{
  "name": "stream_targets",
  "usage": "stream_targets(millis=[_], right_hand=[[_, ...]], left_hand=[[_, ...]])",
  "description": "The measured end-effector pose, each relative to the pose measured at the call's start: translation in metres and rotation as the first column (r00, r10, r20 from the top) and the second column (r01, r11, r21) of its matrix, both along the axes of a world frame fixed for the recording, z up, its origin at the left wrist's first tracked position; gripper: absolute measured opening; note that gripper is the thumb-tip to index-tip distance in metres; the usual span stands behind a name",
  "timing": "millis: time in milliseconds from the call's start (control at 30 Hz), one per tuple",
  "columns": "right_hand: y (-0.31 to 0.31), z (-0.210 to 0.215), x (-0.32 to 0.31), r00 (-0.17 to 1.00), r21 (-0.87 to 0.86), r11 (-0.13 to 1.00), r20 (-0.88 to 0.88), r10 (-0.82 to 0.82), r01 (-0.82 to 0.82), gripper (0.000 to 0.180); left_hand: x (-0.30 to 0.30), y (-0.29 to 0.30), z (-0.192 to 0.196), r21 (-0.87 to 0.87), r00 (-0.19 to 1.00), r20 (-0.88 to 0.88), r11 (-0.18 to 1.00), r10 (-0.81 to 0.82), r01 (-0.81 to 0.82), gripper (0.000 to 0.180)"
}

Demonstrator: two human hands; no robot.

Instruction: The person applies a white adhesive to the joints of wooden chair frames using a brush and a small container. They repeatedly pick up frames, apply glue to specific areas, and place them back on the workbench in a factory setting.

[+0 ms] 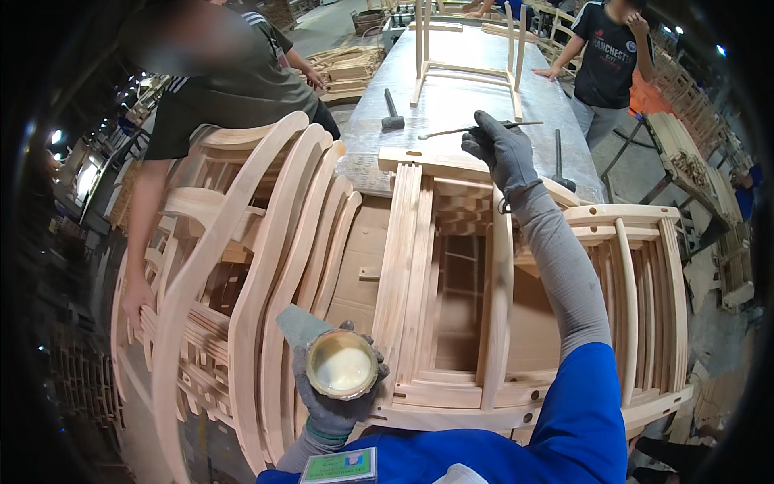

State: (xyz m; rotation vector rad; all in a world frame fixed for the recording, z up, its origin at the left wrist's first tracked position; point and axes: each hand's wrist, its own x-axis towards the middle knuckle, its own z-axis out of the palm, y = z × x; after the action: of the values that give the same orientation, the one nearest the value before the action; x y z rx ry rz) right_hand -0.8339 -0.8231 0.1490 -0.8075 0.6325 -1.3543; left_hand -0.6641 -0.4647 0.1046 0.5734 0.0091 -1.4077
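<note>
My left hand (330, 411), in a grey glove, is closed around a round cup of white glue (342, 366) near my body. A flat grey-green piece (300, 324) sticks out beside the cup's rim. My right hand (506, 153), also gloved, is raised beyond the wooden frames and pinches a thin stick (448, 131). The stick lies nearly level, with a pale blob at its left end. Below my right forearm stand upright rows of light wooden frames (501, 298) with round and oval holes in their rails.
Curved wooden chair parts (278, 206) stand stacked at left, where a co-worker's hand (139, 300) touches them. Two mallets (393, 122) (563, 181) lie on the film-covered table (363, 145). A wooden chair frame (472, 68) stands farther back. Another person (605, 56) leans on the table's right edge.
</note>
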Motion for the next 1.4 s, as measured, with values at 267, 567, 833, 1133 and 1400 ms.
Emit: stream_targets(millis=[267, 567, 833, 1133, 1400], right_hand=[[-0.014, -0.01, 0.013, 0.999, 0.051, 0.998, -0.021, 0.032, -0.031, 0.025], [0.067, 0.019, 0.001, 0.893, -0.157, 0.88, -0.043, 0.448, -0.448, 0.022], [0.209, 0.054, -0.006, 0.746, -0.243, 0.732, -0.435, 0.504, -0.636, 0.015], [0.267, 0.046, 0.001, 0.622, -0.4, 0.646, -0.769, 0.15, -0.65, 0.017], [0.274, 0.049, -0.003, 0.823, 0.131, 0.848, -0.203, 0.53, -0.513, 0.017]], left_hand=[[-0.004, -0.002, 0.0, 0.045, 0.994, -0.027, 0.994, 0.103, -0.102, 0.074], [-0.009, -0.005, 0.009, 0.09, 0.976, -0.028, 0.973, 0.214, -0.211, 0.071], [-0.006, -0.004, 0.013, -0.069, 0.985, 0.149, 0.995, 0.085, -0.076, 0.064], [-0.006, 0.014, 0.016, -0.241, 0.993, 0.12, 0.97, 0.018, 0.011, 0.054], [-0.002, 0.02, 0.016, -0.256, 0.996, 0.086, 0.967, 0.018, 0.005, 0.056]])
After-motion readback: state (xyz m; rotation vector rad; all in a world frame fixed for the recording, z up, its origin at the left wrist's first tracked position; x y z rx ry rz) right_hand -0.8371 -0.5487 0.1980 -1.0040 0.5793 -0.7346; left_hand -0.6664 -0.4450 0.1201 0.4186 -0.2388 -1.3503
